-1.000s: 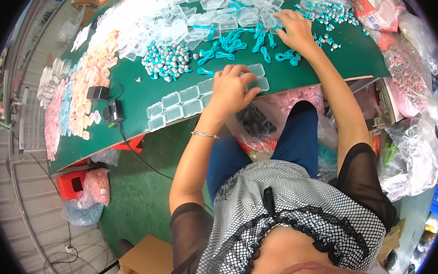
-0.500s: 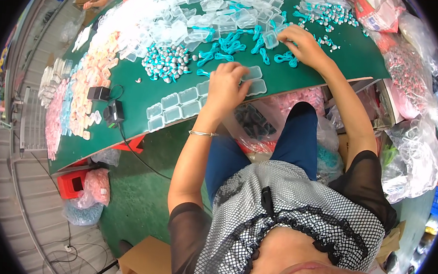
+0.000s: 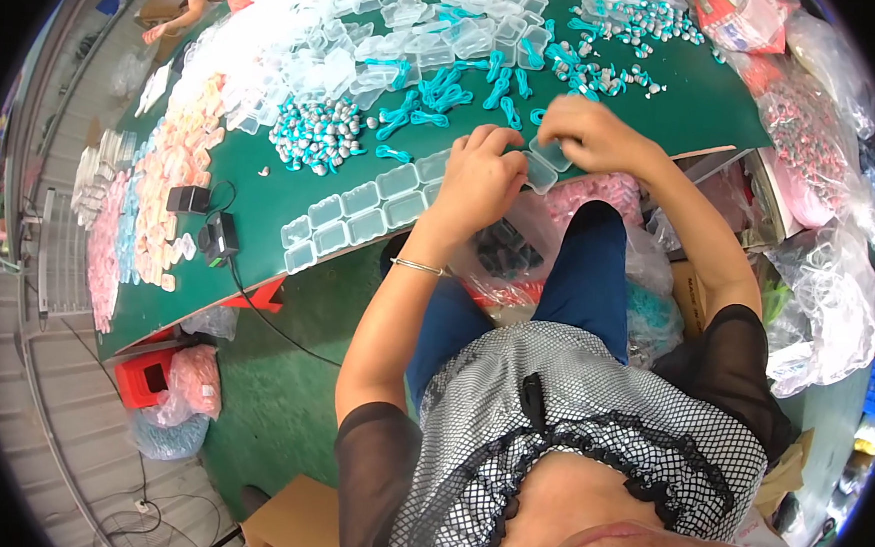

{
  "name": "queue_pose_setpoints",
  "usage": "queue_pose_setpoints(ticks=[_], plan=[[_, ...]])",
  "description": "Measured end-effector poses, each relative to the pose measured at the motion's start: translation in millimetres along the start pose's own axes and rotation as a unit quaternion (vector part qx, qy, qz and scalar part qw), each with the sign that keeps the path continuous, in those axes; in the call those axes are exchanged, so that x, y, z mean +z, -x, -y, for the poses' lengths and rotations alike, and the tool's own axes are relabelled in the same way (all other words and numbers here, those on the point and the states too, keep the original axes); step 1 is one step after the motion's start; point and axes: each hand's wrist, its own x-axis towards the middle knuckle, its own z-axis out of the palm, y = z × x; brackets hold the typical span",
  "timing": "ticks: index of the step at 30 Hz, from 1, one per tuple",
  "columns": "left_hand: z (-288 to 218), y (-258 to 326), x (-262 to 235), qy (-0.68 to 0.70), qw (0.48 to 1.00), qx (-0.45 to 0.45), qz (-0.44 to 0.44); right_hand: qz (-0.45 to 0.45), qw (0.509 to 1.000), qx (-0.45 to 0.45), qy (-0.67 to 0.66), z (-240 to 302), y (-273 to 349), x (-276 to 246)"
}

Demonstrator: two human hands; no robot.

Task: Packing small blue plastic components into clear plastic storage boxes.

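Observation:
My left hand [image 3: 481, 184] bends over the double row of clear plastic boxes [image 3: 363, 197] along the table's near edge. Its curled fingers and thumb press on boxes there, and the hand hides part of the row. At the row's right end my right hand [image 3: 594, 135], slightly blurred, has its fingers closed on a clear plastic box [image 3: 553, 153]. A further clear box [image 3: 538, 175] lies between the two hands. Just beyond them are bundled turquoise cords [image 3: 442, 93] and a heap of turquoise-and-grey earbuds [image 3: 316, 131].
A big pile of clear boxes [image 3: 301, 50] covers the far green table [image 3: 667, 117]. More earbuds [image 3: 610, 79] lie at the far right. Peach-coloured pieces [image 3: 179, 152] and a black adapter [image 3: 218, 238] with a cable are on the left. Another person's arm [image 3: 181, 19] shows far left.
My right hand has come nearer from the pile's edge to the row's right end, bringing a clear box. My left hand has shifted a little right along the row.

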Motion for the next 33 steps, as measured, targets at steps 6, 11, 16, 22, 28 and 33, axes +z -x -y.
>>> queue_pose_setpoints(ticks=[6,11,16,22,28,33], plan=[[-9,-4,4,0.029,0.999,-0.018,0.026,-0.204,0.925,0.172,0.27,-114,-33,-21],[-14,0,8,0.024,0.999,-0.039,0.013,-0.086,0.904,0.362,0.212,-122,-62,-21],[-15,1,8,0.014,0.999,-0.041,-0.017,-0.126,0.907,0.22,0.335,-112,-48,-28],[-14,-6,3,-0.003,0.998,-0.062,-0.01,-0.139,0.886,0.193,0.398,-93,-28,-27],[-13,-19,3,0.009,0.997,-0.082,-0.01,-0.105,0.897,0.249,0.349,-98,-35,-28],[-7,-22,6,0.021,0.995,-0.092,-0.027,-0.093,0.886,0.231,0.39,-97,-32,-35]])
